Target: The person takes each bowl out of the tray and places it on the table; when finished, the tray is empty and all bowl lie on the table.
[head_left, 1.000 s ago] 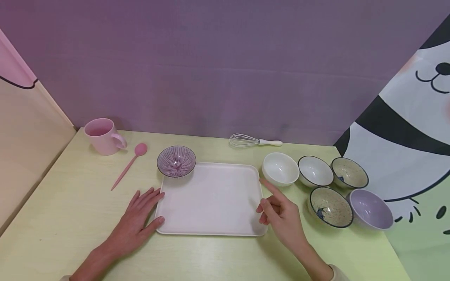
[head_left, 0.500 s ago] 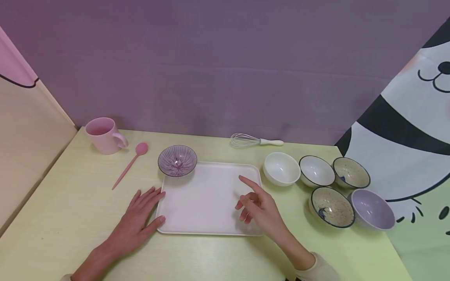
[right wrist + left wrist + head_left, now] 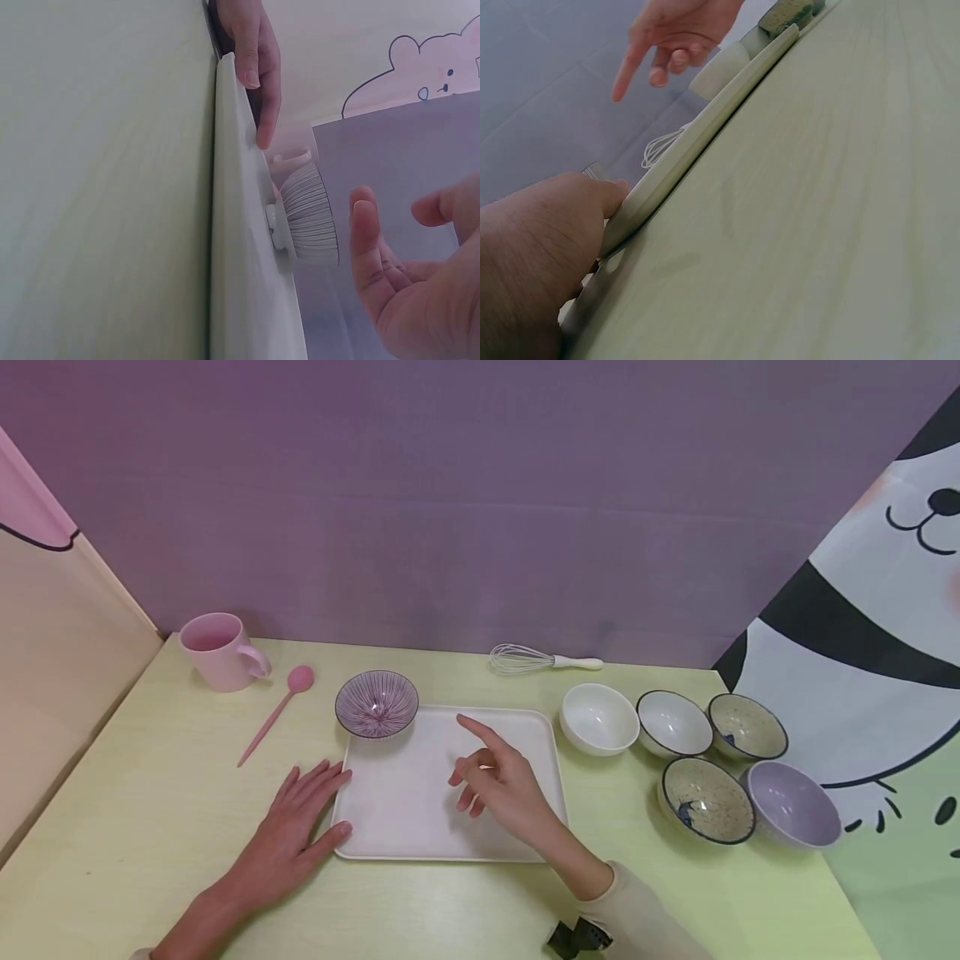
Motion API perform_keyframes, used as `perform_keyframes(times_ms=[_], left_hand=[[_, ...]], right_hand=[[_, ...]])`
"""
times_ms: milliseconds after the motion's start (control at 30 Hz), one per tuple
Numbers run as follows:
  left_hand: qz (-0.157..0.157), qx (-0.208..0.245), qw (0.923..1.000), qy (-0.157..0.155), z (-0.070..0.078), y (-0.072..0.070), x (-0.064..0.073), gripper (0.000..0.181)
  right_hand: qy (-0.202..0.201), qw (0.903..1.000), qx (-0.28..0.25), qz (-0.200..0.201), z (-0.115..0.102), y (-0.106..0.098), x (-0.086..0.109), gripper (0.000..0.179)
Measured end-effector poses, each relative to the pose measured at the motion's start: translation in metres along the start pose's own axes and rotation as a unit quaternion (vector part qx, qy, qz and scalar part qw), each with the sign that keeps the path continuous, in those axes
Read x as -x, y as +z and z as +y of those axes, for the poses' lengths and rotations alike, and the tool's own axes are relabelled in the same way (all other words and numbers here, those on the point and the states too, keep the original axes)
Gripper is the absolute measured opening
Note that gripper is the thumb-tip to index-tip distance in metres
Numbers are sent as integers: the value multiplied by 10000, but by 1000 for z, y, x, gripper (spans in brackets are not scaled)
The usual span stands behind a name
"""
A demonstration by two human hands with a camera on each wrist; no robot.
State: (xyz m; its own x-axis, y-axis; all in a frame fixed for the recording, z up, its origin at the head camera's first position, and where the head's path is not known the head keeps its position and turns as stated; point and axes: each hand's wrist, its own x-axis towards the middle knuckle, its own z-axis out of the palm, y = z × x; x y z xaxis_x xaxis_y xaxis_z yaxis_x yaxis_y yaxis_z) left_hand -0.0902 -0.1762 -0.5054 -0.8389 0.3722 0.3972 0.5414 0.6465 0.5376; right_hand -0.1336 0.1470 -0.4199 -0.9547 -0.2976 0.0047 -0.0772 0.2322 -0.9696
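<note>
A white rectangular tray [image 3: 420, 827] lies on the table. My left hand [image 3: 288, 839] rests flat at its left edge, fingers straight, with fingertips and thumb at the rim. Over the tray hovers my right hand [image 3: 498, 781], index finger extended toward the back left, the other fingers loosely bent and nothing held. In the right wrist view this hand [image 3: 420, 277] is clear of the tray surface. A purple-striped bowl [image 3: 377, 705] stands at the tray's back left corner; its striped outside [image 3: 311, 217] shows from the side.
To the right of the tray are a white bowl [image 3: 599, 720], a dark-rimmed white bowl [image 3: 674, 723], two speckled beige bowls [image 3: 707, 800] and a lilac bowl [image 3: 793, 804]. A whisk [image 3: 543, 660] lies behind. Pink mug [image 3: 222, 652] and pink spoon [image 3: 276, 714] are at left.
My right hand has moved left from the tray's right edge to above its middle, index finger still extended. The left hand, the tray and the bowls have stayed in place.
</note>
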Motion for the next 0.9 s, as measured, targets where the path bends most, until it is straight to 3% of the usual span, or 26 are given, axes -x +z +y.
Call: perform_keyframes(times_ms=[367,533,700,900], left_hand=[[42,-54,10000,47,-1,0,2,63],[24,-55,10000,52,-1,-1,1,63],[6,-63,10000,27,1,-1,0,63],[-2,-75,10000,-13,2,-1,0,63]], right_hand=[[228,9994,-27,-257,-3,25,-29,68],[362,9993,9,-111,0,31,-44,70],[317,9994,73,81,2,36,-59,71],[194,9997,79,-78,10,44,-73,75]])
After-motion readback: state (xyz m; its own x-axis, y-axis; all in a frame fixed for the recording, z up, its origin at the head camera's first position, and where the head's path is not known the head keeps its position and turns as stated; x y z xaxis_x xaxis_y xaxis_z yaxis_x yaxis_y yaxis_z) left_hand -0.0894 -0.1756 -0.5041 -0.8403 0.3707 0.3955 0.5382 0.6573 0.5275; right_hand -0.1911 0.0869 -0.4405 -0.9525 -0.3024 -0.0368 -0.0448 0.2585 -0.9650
